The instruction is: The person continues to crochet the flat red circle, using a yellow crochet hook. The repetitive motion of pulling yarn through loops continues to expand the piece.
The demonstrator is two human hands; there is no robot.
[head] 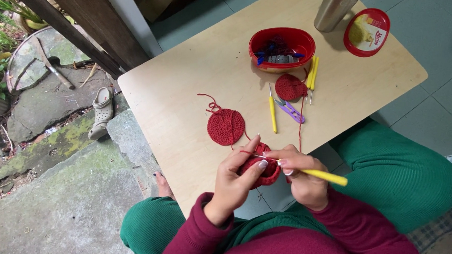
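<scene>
My left hand point(235, 179) pinches a red crocheted piece point(263, 171) over the near edge of a light wooden table point(183, 93), with a strand of red yarn running across its fingers. My right hand point(303, 177) holds a yellow-handled crochet hook point(324, 176) whose tip is in the piece. A finished red crocheted disc point(226, 126) lies on the table just beyond my left hand. A smaller red disc point(290, 86) lies farther back, its yarn trailing toward me.
A red oval tub point(282, 48) with yarn bits, its lid point(366, 32), a steel bottle point(335, 7), yellow hooks point(273, 114) point(313, 75) and purple snips point(290, 110) sit on the table. Stone paving, a sandal point(100, 112) and plants lie left. My knees in green trousers flank the table.
</scene>
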